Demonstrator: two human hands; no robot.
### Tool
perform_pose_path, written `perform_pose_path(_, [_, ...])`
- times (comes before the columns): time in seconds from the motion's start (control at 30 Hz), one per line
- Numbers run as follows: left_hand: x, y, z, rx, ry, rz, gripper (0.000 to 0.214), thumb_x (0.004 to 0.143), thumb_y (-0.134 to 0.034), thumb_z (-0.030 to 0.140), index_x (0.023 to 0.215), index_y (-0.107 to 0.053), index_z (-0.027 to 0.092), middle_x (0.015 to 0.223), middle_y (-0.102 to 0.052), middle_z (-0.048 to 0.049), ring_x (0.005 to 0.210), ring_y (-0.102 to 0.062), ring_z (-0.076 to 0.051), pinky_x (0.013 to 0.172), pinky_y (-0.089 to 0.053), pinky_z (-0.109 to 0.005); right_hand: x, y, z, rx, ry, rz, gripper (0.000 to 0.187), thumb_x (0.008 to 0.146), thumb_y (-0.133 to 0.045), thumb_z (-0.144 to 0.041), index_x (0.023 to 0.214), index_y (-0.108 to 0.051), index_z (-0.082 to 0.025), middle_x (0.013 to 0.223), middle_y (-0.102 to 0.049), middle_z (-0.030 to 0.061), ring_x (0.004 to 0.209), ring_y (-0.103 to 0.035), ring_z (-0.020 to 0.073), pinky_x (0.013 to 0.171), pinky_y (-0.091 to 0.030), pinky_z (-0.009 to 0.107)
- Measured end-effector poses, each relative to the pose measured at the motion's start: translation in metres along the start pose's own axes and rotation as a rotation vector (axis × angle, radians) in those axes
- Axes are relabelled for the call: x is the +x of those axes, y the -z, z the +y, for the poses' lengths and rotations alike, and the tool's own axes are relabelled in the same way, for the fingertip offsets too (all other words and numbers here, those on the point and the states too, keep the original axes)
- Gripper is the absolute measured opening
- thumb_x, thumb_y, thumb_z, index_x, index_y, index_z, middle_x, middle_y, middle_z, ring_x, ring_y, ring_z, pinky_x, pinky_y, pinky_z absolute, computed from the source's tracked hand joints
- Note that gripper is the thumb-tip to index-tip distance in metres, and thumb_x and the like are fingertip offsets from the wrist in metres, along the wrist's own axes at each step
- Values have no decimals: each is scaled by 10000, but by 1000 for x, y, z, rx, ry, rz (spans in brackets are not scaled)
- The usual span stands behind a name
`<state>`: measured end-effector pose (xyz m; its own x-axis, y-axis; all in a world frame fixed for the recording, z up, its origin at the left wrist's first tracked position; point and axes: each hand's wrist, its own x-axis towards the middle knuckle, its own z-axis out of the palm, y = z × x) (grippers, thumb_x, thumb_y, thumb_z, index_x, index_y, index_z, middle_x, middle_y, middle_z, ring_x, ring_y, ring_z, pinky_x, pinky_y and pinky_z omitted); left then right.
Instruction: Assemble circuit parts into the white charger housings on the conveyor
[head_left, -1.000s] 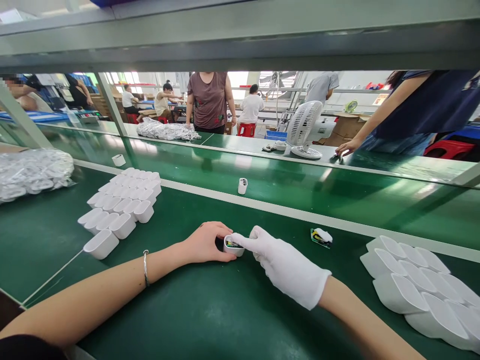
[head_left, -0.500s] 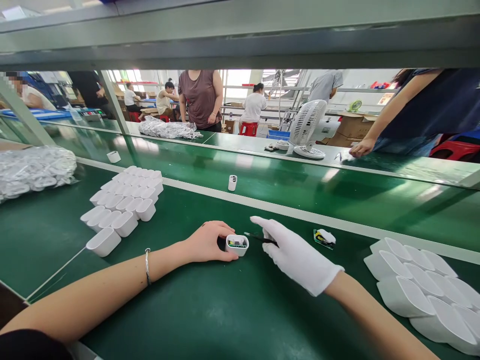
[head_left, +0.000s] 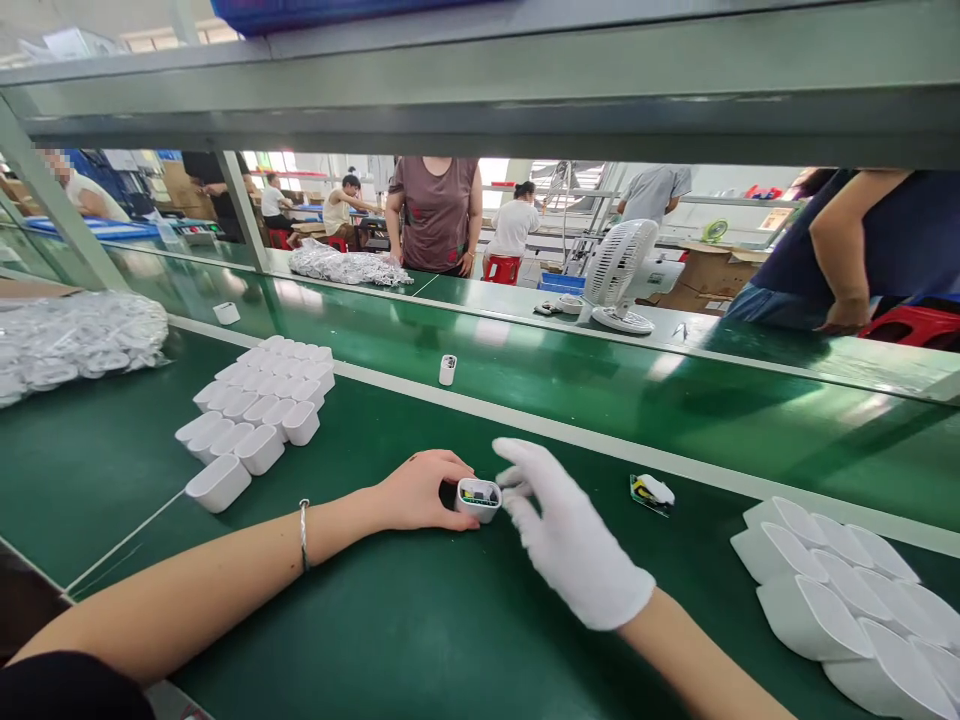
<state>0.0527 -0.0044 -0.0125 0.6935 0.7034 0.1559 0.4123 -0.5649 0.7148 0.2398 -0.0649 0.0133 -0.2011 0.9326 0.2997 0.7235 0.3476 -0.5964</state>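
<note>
My left hand (head_left: 424, 490), bare, is closed around the left side of a small white oval plastic housing (head_left: 480, 512). The housing stands with its open end up on the green tabletop, and a green circuit board with yellow and white parts shows inside it. Close against its right side is my right hand (head_left: 566, 525) in a white glove, fingers spread and slightly curled. No tool shows in it; the palm is hidden. To the right lies a loose circuit board (head_left: 652, 493) with a white piece on top.
Rows of white housings (head_left: 259, 450) stand at left, and more white housings (head_left: 814, 625) at right. A bagged bundle (head_left: 79, 335) lies far left. One small housing (head_left: 448, 370) sits on the belt (head_left: 360, 335). Beyond are a fan (head_left: 622, 270) and several people. A shelf beam (head_left: 480, 115) crosses above.
The thin dark-handled tool in my right hand no longer shows, and that hand has come nearer the housing. The small housing on the belt has moved left. A person at right has drawn back an arm.
</note>
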Motion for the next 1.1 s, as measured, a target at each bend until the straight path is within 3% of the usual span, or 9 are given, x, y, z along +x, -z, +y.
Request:
perform_pose_path(0.07, [0, 4, 2, 3, -17, -35, 317, 646, -744, 302, 941, -668, 217, 990, -675, -19, 978, -595, -219, 820, -450, -283, -3, -15, 2, 35, 69, -67, 503, 786, -489, -187, 1285, -439, -236, 1212, -572, 80, 1063, -565, 209, 875, -481, 377])
perform_pose_path(0.17, [-1, 16, 5, 55, -8, -103, 483, 596, -783, 337, 1033, -616, 217, 1047, -652, -36, 981, -592, -237, 809, -455, -291, 2, -24, 10, 66, 22, -78, 433, 781, -505, -196, 1210, -531, -242, 1161, -619, 65, 1056, -577, 219, 895, -476, 396])
perform_pose_path(0.33, [-6, 41, -3, 255, 269, 113, 510, 691, -702, 363, 1146, -532, 207, 1178, -589, -85, 1099, -535, -278, 892, -427, -363, 41, -4, 21, 18, -202, 24, 288, 778, -479, -220, 1017, -637, -191, 940, -671, 68, 823, -639, 205, 779, -511, 372])
perform_pose_path(0.5, [-5, 40, -10, 394, 325, 136, 412, 734, -648, 360, 1109, -563, 213, 1133, -610, -69, 1051, -556, -247, 883, -429, -341, 67, -9, 11, 79, -137, -110, 645, 670, -627, -301, 1290, -471, -222, 1252, -547, 88, 994, -590, 203, 847, -477, 349])
perform_pose_path(0.6, [-6, 40, -8, 624, 438, 173, 309, 750, -635, 334, 1031, -606, 210, 1093, -616, -81, 1066, -517, -280, 924, -380, -399, 65, -33, -2, 50, -86, -233, 441, 701, -593, -313, 1133, -593, -223, 1052, -656, 48, 878, -618, 183, 778, -479, 314])
perform_pose_path(0.67, [-8, 47, -7, 711, 571, 229, 268, 751, -617, 247, 1004, -615, 157, 1104, -589, -149, 1083, -474, -337, 923, -348, -476, 65, -47, -7, -63, -115, -232, 248, 758, -520, -336, 928, -652, -214, 841, -682, 22, 732, -616, 168, 677, -469, 286])
perform_pose_path(0.73, [-12, 57, -9, 760, 718, 299, 283, 745, -577, 162, 1022, -603, 109, 1130, -543, -219, 1090, -432, -396, 880, -335, -555, 71, -54, -6, -171, -186, -173, 265, 802, -458, -398, 803, -645, -210, 721, -664, 12, 634, -591, 155, 598, -439, 256])
perform_pose_path(0.9, [-19, 81, -19, 796, 1028, 385, 351, 729, -546, 170, 1072, -596, 109, 1119, -502, -254, 1026, -442, -449, 700, -400, -580, 115, -29, 25, -329, -392, 14, 423, 867, -325, -400, 842, -665, -150, 855, -677, 124, 818, -617, 229, 694, -423, 277])
perform_pose_path(1.1, [-22, 90, -19, 805, 997, 344, 370, 623, -607, 85, 993, -630, 81, 1088, -529, -236, 863, -593, -356, 754, -398, -482, 144, 5, 54, -427, -578, 97, 469, 840, -372, -272, 1204, -528, -22, 994, -649, 240, 919, -627, 307, 705, -437, 328])
